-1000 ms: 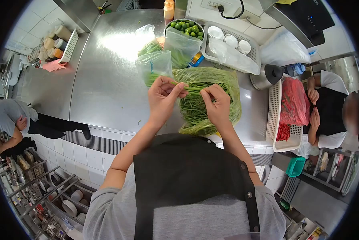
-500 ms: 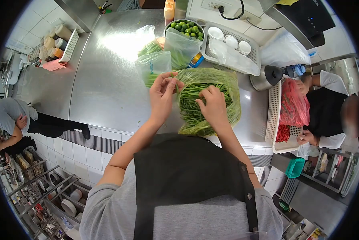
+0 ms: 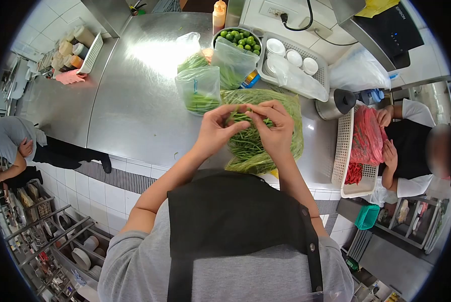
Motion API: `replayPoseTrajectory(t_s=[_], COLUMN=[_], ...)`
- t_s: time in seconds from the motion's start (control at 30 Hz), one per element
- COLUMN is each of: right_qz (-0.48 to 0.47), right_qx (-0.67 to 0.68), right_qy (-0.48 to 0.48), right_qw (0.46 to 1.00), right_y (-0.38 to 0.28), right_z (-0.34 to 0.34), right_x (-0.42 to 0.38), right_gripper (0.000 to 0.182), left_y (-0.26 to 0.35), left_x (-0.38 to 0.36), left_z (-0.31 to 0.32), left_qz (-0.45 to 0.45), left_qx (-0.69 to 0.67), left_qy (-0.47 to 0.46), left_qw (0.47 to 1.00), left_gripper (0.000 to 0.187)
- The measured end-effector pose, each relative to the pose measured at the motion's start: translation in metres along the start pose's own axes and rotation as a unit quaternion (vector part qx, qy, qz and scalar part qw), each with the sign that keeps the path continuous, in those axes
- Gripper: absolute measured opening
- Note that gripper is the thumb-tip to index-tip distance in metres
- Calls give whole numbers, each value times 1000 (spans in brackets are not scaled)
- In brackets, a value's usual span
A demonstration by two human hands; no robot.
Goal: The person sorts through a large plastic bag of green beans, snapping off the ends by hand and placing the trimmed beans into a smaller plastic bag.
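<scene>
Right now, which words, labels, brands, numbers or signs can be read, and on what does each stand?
"EPSON": on the black machine at upper right.
Blue mark on the nearest clear bag: too small to read.
Bottles at upper left: any labels too blurred to read.
I can read nothing else.

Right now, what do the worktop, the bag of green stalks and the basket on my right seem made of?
Worktop: likely stainless steel, grey and smooth, judging by its metallic sheen and bright glare.
Bag: probably thin, glossy plastic film; it's see-through and crinkled.
Basket: looks like moulded plastic, fairly matte, with regular holes through its wall.
</scene>
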State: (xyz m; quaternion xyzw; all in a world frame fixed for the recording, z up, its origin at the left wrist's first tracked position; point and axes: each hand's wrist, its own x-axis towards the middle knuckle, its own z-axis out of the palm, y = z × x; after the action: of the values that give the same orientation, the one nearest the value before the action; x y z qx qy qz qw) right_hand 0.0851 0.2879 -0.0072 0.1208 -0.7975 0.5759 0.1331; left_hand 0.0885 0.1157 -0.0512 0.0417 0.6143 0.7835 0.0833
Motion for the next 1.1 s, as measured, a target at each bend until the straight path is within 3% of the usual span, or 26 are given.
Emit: replayPoseTrajectory(t_s=[0.03,0.07,0.2,0.37,0.6,0.7,0.77,0.8,0.87,1.0,1.07,1.1], right_qz=[1,1,30,191,209,243,194,194,146,203,388,388], right_qx=[12,24,100,241,182,198,103,103,37,123,393,394], right_qy=[-11,-21,11,53,-12,-43,-64,-64,-52,-41,-66,-65], right_qw=[1000,999,994,950,961,949,973,973,987,971,831,831], right_y=[-7,-10,-11,-9,5,11,19,19,18,28,36,36], right_z=[-2,-3,-3,-11,-17,-20,-20,-20,-17,-18,-28,-29], right_x=[-1,-2,-9,-15,-22,-27,-31,-32,-33,-34,-33,-33], right_gripper=[24,26,23,21,19,15,10,10,6,8,8,8], left_y=[3,6,-2,23,13,15,24,22,12,0,6,8], left_x=[1,3,9,2,-3,-4,-7,-8,-9,-12,-16,-15], left_z=[1,8,12,13,-3,-8,-5,-5,-6,1,5,5], left_qz=[-22,9,21,-73,-131,-131,-86,-86,18,113,181,181], left_qx=[31,-41,2,37,57,154,305,305,357,369,421,421], left_qy=[-54,-78,-63,-91,-120,-119,-85,-85,-118,-105,-70,-71], left_qw=[998,996,998,993,982,972,945,945,926,917,886,886], left_gripper=[35,28,20,13,18,21,18,18,14,14,21,21])
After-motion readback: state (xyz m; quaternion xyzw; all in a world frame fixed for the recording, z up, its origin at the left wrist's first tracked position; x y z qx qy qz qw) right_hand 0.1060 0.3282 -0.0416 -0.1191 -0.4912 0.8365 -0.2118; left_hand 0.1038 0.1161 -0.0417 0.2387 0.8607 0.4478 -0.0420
